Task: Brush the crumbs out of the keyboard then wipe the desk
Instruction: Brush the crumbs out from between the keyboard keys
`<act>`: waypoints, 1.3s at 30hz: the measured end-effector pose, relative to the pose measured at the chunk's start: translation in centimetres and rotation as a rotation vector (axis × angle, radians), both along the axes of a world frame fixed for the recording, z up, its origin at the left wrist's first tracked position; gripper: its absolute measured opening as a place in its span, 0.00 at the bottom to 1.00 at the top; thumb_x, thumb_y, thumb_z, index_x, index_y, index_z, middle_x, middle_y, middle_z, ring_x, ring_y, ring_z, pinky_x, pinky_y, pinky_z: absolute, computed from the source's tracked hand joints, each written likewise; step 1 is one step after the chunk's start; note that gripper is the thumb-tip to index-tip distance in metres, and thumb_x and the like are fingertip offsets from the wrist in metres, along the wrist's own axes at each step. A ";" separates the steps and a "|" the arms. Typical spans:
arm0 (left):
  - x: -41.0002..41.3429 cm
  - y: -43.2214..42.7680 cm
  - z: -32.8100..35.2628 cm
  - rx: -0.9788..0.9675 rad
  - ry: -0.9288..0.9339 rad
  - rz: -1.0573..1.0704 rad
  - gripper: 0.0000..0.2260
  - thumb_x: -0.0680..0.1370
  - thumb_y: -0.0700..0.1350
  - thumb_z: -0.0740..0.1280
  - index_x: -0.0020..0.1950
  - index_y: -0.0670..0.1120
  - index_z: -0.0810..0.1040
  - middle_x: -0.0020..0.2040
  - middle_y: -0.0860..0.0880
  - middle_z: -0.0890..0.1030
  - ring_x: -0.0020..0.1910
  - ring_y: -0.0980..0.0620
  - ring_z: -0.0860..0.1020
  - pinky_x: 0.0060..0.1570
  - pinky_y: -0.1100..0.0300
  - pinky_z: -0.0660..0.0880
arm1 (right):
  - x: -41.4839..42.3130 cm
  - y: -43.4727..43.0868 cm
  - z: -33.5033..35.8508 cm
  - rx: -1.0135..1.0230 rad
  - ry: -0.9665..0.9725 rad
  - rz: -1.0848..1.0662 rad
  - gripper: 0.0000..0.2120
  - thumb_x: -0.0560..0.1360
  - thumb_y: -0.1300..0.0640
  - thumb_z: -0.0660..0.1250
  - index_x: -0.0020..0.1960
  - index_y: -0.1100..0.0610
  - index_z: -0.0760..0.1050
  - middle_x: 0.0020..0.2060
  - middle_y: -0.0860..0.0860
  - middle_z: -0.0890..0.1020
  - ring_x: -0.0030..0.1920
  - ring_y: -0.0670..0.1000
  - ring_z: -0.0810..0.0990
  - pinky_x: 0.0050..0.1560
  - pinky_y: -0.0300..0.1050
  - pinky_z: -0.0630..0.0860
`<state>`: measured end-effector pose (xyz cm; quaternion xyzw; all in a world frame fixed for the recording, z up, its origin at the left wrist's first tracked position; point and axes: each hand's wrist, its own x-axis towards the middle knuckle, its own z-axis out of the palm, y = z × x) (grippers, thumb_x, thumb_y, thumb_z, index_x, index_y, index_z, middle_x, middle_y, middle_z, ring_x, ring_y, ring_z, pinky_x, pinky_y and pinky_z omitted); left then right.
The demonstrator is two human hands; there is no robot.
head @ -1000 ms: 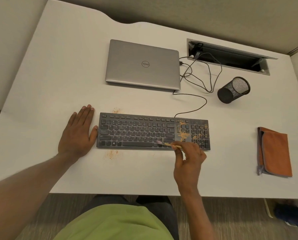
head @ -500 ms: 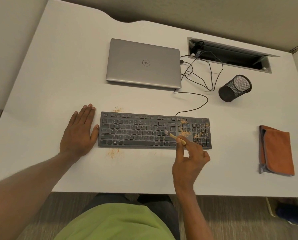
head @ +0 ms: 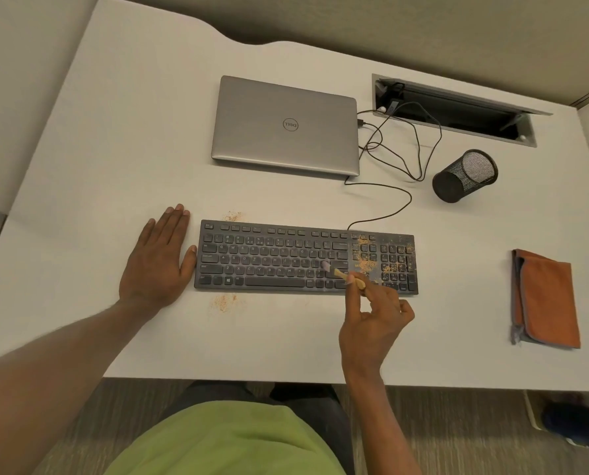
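Black full-size keyboard is lying near the front edge of the white desk, being braced — seemingly against sliding — by the flat, straight-fingered left hand at its left end, while a small wooden-handled brush is being pinched by the right hand beside the orange crumbs.

view: head, your only one | seat: worn on your head, above your green shirt at the bottom edge | facing: forward and steeply down onto the desk | range: near, keyboard mid-frame | lens: wide, desk edges bow, partition wall along the top
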<state>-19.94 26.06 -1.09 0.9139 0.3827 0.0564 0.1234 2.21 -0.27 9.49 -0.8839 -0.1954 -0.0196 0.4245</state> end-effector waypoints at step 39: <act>0.1 -0.2 0.4 -0.010 -0.005 0.007 0.31 0.87 0.55 0.49 0.88 0.44 0.54 0.87 0.46 0.56 0.87 0.50 0.53 0.85 0.46 0.52 | -1.5 0.0 0.9 0.008 -0.037 0.092 0.05 0.79 0.57 0.73 0.53 0.49 0.84 0.43 0.36 0.79 0.52 0.40 0.74 0.61 0.61 0.67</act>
